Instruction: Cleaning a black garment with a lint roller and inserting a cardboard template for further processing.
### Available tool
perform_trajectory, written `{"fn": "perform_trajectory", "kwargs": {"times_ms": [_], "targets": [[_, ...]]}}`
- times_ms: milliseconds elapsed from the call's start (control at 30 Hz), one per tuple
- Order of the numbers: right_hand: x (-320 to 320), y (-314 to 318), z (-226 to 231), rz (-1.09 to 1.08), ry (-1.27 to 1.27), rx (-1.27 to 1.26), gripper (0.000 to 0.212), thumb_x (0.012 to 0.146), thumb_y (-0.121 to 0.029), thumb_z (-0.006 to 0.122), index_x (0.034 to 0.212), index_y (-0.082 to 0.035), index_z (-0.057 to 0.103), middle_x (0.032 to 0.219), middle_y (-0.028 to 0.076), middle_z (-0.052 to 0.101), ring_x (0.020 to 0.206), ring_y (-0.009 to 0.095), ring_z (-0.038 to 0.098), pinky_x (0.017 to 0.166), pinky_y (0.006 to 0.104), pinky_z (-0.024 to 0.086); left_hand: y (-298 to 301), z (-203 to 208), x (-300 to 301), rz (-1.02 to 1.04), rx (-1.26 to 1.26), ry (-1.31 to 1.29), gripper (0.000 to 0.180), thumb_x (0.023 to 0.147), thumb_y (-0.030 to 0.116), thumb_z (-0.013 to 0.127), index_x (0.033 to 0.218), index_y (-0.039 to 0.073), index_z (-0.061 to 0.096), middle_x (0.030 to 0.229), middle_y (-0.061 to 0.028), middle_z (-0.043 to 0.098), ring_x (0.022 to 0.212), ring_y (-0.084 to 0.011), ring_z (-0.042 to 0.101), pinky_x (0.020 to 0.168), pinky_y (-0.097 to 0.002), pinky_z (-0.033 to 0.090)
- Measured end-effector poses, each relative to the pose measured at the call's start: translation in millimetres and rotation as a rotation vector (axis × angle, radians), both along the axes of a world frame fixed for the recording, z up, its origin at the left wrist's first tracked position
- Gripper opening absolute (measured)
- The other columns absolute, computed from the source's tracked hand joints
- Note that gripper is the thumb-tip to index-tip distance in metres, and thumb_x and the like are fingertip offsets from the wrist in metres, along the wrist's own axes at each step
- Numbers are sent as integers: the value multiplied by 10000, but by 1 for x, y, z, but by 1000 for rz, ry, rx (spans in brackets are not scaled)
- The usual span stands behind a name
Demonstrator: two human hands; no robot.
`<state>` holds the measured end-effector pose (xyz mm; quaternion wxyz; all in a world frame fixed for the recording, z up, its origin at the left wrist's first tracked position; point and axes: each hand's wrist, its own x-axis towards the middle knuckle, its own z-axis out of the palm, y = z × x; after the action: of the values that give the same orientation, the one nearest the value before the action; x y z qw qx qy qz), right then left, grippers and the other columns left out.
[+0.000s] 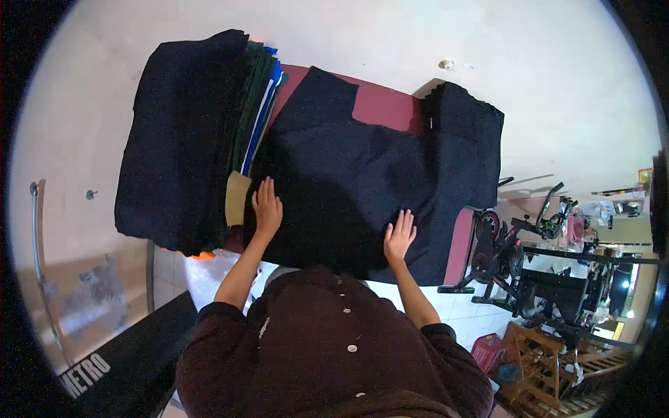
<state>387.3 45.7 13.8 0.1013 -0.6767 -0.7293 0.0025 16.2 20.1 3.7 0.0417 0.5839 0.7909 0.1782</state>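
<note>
A wide piece of black fabric [334,174] lies spread over a maroon table [390,108]. My left hand [267,207] rests flat on its left part, fingers stretched out, beside a tan patch [237,198] at the edge of a tall stack of folded cloth [185,132]. On the fabric's right part lies my right hand [400,235], palm down with fingers extended. Neither hand grips anything. The stack is black on top, with green, blue and white layers along its side. A second black cloth pile [465,115] stands at the table's far right.
A pale wall [376,31] runs behind the table. At the right are an exercise bike [498,258] and a wooden rack [557,369]. A long black case-like thing [139,355] with white lettering lies at lower left, near a wall-mounted metal bar [40,258].
</note>
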Motion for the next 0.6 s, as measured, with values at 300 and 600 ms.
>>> {"fn": "perform_trajectory", "kwargs": {"times_ms": [300,600], "targets": [[-51,70,-2,94,60,-11,529,920,-294,408,1382,-63,292,1461,117,234,1346,271,226,1077,438,197,120,-6,-48,-66,-41,34,519,898,70,392,1397,58,248,1443,-107,267,1342,-267,224,1085,-438,176],[-64,154,34,284,198,245,278,753,-65,575,1027,-29,543,1187,164,488,1106,329,464,917,417,365,115,-6,-57,-78,52,7,500,859,106,427,1353,62,365,1436,-91,302,1338,-258,251,1077,-407,211]]}}
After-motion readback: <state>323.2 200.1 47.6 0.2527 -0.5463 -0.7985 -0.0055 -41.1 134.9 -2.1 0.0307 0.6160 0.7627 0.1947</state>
